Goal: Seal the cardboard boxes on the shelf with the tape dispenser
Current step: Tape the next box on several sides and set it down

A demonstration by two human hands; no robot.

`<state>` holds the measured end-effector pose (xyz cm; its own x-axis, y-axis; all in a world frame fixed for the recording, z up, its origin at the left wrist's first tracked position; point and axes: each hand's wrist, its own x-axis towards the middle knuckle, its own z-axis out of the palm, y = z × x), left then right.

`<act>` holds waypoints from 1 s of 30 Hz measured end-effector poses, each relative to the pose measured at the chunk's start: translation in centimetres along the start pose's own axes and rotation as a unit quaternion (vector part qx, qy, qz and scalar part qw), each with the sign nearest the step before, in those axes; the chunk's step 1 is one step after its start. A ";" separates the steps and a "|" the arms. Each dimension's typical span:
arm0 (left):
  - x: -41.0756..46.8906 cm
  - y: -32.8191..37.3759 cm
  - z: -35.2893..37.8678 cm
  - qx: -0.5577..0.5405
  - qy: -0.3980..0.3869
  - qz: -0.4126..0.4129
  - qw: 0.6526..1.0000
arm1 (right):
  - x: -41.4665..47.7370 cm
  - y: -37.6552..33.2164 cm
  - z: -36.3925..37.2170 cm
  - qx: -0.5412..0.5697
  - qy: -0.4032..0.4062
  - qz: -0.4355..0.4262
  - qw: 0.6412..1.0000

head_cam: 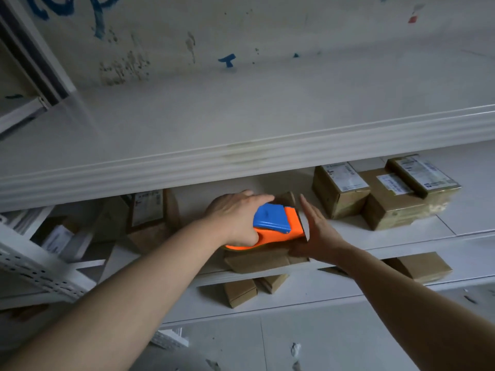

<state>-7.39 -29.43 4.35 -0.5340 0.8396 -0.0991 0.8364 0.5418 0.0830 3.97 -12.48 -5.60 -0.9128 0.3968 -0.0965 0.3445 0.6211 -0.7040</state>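
My left hand [235, 218] grips an orange and blue tape dispenser [278, 223] that lies on top of a small brown cardboard box [257, 261] at the front edge of the middle shelf [401, 245]. The dispenser covers most of the box's top. My right hand [318, 231] stands flat against the right side of the box and the dispenser, fingers straight and pointing away from me.
Several taped, labelled boxes [385, 194] are stacked at the right of the same shelf. Another labelled box [150, 218] leans at the left. More small boxes [241, 291] sit on the shelf below. A white upper shelf [241, 156] overhangs the work area.
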 end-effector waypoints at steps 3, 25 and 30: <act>0.1 1.0 0.4 -0.014 0.001 0.001 1.000 | 0.1 0.4 0.0 -0.044 -0.013 -0.083 0.996; -7.9 -16.1 3.2 -0.269 0.117 -0.190 0.937 | 0.7 -1.1 -0.4 -0.196 -0.054 -0.008 0.979; -7.8 -16.9 4.7 -0.281 0.108 -0.177 0.937 | 0.5 -1.4 -0.1 -0.226 -0.059 0.011 0.972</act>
<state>-16.73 -45.34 -0.96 -0.8294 0.5583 -0.0214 0.4370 0.6721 0.5977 3.01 -13.10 -4.61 -0.9135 0.3498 -0.2076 0.4015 0.8575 -0.3216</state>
